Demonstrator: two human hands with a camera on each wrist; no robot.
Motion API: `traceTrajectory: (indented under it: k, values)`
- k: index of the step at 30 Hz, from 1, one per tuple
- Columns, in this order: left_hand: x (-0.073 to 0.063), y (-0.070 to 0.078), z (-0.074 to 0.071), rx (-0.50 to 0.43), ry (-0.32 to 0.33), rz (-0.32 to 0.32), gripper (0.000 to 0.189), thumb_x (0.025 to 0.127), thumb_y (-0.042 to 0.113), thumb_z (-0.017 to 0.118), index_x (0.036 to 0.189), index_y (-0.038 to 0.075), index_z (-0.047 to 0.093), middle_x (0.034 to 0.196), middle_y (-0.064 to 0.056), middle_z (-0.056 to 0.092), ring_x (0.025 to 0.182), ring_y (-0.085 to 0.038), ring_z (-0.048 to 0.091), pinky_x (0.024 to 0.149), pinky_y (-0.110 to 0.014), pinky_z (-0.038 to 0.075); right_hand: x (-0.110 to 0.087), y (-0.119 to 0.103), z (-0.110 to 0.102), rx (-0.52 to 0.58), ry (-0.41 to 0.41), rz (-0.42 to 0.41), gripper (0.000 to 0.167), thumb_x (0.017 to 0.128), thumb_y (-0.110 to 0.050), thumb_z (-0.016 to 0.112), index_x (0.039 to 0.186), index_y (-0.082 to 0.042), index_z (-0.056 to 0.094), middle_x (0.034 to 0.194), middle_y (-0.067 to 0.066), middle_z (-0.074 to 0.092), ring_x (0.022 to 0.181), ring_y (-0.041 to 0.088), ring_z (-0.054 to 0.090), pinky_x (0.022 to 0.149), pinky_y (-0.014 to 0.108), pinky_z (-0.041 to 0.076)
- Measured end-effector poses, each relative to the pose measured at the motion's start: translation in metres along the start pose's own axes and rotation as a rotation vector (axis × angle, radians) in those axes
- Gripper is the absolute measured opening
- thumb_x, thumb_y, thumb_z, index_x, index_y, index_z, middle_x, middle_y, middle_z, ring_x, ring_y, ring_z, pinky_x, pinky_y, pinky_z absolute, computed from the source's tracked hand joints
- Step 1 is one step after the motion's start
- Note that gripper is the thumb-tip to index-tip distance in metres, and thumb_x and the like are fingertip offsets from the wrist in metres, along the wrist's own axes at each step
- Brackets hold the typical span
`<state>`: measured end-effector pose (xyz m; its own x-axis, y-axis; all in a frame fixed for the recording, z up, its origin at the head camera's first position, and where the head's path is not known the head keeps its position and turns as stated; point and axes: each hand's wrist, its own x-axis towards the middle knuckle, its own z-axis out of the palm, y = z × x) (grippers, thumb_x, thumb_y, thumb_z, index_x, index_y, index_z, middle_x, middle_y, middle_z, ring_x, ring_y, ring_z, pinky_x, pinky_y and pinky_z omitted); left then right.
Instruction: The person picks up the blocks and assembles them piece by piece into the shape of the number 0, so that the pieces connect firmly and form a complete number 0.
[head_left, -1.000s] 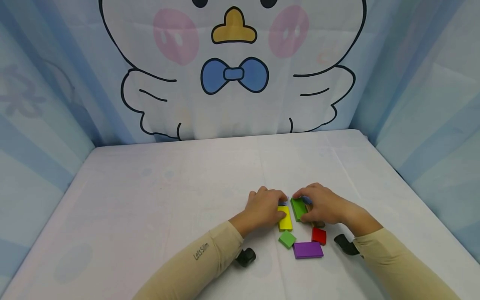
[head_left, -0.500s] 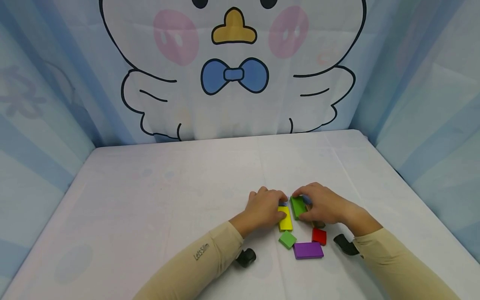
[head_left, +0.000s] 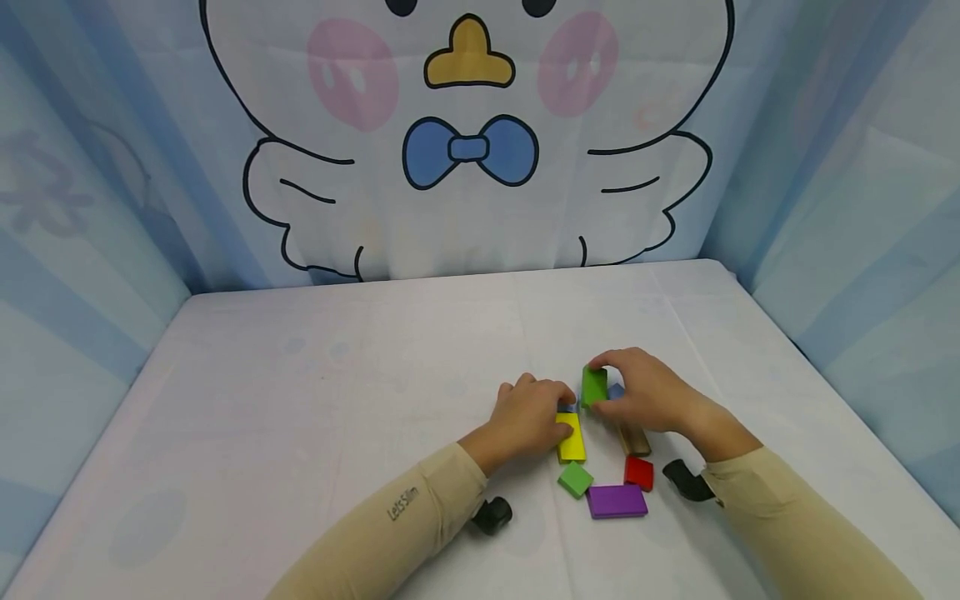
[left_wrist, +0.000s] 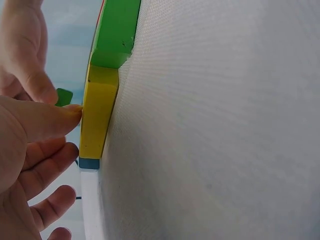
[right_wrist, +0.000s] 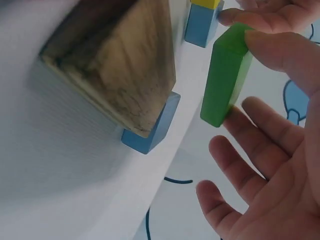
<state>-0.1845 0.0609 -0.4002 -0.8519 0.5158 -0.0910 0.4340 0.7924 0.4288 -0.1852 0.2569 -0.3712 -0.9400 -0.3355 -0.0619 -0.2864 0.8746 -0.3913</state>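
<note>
My right hand (head_left: pixel 654 392) pinches a long green block (head_left: pixel 594 387) between thumb and fingers. In the right wrist view this block (right_wrist: pixel 227 75) is off the table, with the thumb on its upper end. My left hand (head_left: pixel 525 421) has its thumb on a yellow block (left_wrist: pixel 99 112) and its index fingertip by the blue block (right_wrist: pixel 201 22) at that block's far end. Under my right hand lie a second blue block (right_wrist: pixel 160 125) and a wood-coloured block (head_left: pixel 634 441), which touch or overlap in the right wrist view.
Nearer to me, a small green block (head_left: pixel 575 480), a purple block (head_left: pixel 617 502) and a red block (head_left: pixel 639 473) continue the ring of blocks. Black wrist devices (head_left: pixel 492 515) hang beneath both sleeves. A printed curtain (head_left: pixel 465 217) stands behind the white table (head_left: pixel 337 433).
My right hand has lifted the long green block and carried it away from me, uncovering more of the wood-coloured block. The left hand stays where it was.
</note>
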Motion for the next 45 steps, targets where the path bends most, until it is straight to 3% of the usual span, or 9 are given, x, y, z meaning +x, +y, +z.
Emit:
traceTrajectory:
  k: [6,14,32,45]
  values:
    - [0.0,-0.001,0.0,0.002,0.011,0.004,0.034,0.092,0.032,0.074,0.124,0.022,0.069,0.114,0.013,0.066,0.102,-0.017,0.05,0.082,-0.036,0.036,0.009,0.0,-0.005,-0.018,0.06,0.01,0.05,0.086,-0.023,0.077,0.125,0.004,0.061,0.118,0.019,0.064,0.112,0.04,0.057,0.096,0.056,0.046]
    - [0.001,0.0,0.001,0.02,0.003,0.009,0.033,0.092,0.032,0.074,0.123,0.023,0.069,0.113,0.013,0.066,0.103,-0.017,0.05,0.083,-0.036,0.036,0.021,0.006,-0.006,-0.017,0.049,0.076,0.053,0.089,-0.028,0.073,0.124,0.009,0.058,0.119,0.026,0.063,0.097,0.034,0.061,0.089,0.051,0.051]
    - [-0.002,0.003,-0.002,0.033,0.005,-0.004,0.032,0.092,0.032,0.074,0.123,0.023,0.07,0.114,0.014,0.066,0.102,-0.016,0.05,0.083,-0.036,0.036,0.037,0.009,0.002,-0.047,0.017,0.084,0.053,0.089,-0.029,0.072,0.123,0.01,0.059,0.118,0.024,0.065,0.095,0.032,0.06,0.089,0.048,0.051]
    - [-0.004,0.001,-0.002,0.014,0.015,0.001,0.032,0.092,0.031,0.074,0.122,0.022,0.07,0.113,0.014,0.067,0.1,-0.016,0.05,0.082,-0.036,0.036,0.04,0.009,0.003,-0.104,-0.067,0.106,0.049,0.094,-0.026,0.066,0.127,0.009,0.06,0.121,0.025,0.064,0.1,0.034,0.061,0.094,0.052,0.049]
